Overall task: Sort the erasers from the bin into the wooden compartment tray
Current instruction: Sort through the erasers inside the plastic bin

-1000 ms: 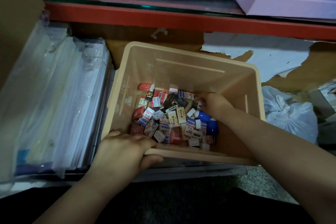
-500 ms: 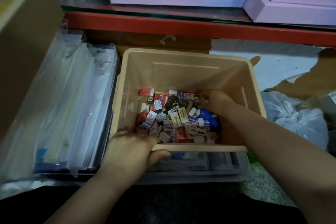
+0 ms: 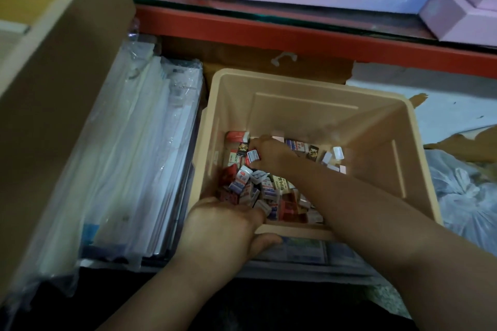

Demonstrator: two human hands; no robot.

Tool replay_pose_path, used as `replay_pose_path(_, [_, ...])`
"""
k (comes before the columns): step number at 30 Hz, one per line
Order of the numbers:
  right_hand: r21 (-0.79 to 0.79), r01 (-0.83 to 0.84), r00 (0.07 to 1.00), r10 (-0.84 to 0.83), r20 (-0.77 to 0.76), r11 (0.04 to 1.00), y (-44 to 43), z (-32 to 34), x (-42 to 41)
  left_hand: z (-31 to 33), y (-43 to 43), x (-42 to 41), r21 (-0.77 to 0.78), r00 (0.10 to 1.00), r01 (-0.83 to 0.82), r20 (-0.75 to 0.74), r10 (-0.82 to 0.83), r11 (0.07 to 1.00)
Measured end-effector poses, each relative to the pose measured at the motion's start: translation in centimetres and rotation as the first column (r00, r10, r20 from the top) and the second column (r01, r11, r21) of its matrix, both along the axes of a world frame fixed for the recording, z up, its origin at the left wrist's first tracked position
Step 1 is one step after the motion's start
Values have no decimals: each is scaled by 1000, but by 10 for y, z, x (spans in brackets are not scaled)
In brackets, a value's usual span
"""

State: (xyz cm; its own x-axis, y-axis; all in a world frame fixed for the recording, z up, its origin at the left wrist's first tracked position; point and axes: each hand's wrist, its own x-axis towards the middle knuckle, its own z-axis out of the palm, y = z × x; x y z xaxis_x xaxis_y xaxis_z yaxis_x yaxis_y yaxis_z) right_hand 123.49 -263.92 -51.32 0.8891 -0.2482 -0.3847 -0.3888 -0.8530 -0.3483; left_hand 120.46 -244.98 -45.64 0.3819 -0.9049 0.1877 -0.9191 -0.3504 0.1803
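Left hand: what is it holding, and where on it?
The left hand grips the beige bin by its near rim at the left corner, fingers inside the wall and thumb outside.

right hand (image 3: 265, 152) fingertips blurred; its forearm hides some erasers (image 3: 247, 183).

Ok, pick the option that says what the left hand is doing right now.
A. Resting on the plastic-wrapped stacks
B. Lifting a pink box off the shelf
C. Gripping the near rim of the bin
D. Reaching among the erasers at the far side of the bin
C: the left hand is clamped over the near rim of the bin, thumb outside, while the right hand is the one down among the erasers.
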Motion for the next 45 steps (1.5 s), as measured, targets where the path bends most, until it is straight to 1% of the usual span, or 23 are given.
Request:
replay_pose_path(1, [-7, 15, 1000, -15, -2, 1000, 0, -3, 1, -1, 1, -1, 5, 1000, -1, -3, 1, 1000])
replay_pose_path(2, [31, 52, 998, -52, 17, 998, 0, -3, 2, -2, 1, -1, 9, 1000, -5, -2, 5, 1000])
replay_pose_path(5, [257, 206, 971, -230, 68, 944, -4, 1, -2, -4, 2, -3, 3, 1000, -10, 7, 10, 1000])
replay_pose_path(7, [351, 254, 952, -296, 72, 901, -10, 8, -9, -5, 2, -4, -11, 1000, -5, 1, 5, 1000])
replay_pose_path(10, [393, 322, 928, -369, 49, 861, -33, 27, -26, -7, 1, -3, -29, 1000, -2, -16, 1, 1000])
replay_pose_path(12, [367, 377, 919, -392, -36, 851, -55, 40, -44, -6, 0, -2, -41, 1000, 6, -19, -7, 999])
replay_pose_path(15, [222, 423, 906, -408, -113, 879, -80, 47, -73, -4, -1, -2, -59, 1000, -1, -12, 1, 998])
replay_pose_path(17, [155, 422, 905, -408, -117, 893, -85, 46, -81, -3, -1, -3, -66, 1000, -1, -8, 1, 998])
replay_pose_path(20, [141, 396, 918, -390, -69, 907, -78, 38, -71, -4, 0, -5, -63, 1000, 3, -3, -3, 998])
replay_pose_path(22, [139, 316, 949, -314, -34, 939, -60, 35, -57, -4, 0, -5, -55, 1000, 4, -1, -4, 998])
replay_pose_path(25, [164, 92, 996, -92, -11, 982, -28, 28, -38, -5, 0, -5, -42, 1000, -1, -1, 1, 999])
replay_pose_path(26, [144, 19, 999, -14, -34, 989, -19, 23, -33, -5, 0, -5, -39, 1000, -4, -2, 4, 999])
replay_pose_path(28, [45, -116, 989, 119, -89, 992, -7, 13, -27, -5, 1, -5, -36, 1000, -3, -3, 3, 999])
replay_pose_path(30, [-21, -192, 979, 190, -75, 981, -2, 3, -25, -5, 1, -5, -29, 1000, 1, 3, -1, 1000])
replay_pose_path(32, [-46, -188, 982, 186, -40, 981, -2, -2, -26, -4, 2, -6, -24, 1000, -5, 9, 5, 1000])
replay_pose_path(37, [-34, -138, 990, 138, -17, 990, -10, 1, -32, -6, 3, -8, -12, 1000, -10, 10, 10, 1000])
replay_pose_path(40, [66, 29, 997, -34, 68, 997, -30, 21, -43, -6, 3, -8, -15, 1000, -10, 12, 11, 1000])
replay_pose_path(42, [39, 109, 994, -110, 26, 993, -51, 32, -58, -6, 2, -7, -22, 1000, -8, 12, 9, 1000])
replay_pose_path(45, [-33, 179, 979, -182, -97, 983, -74, 35, -83, -6, 2, -6, -38, 1000, -1, 3, 1, 999])
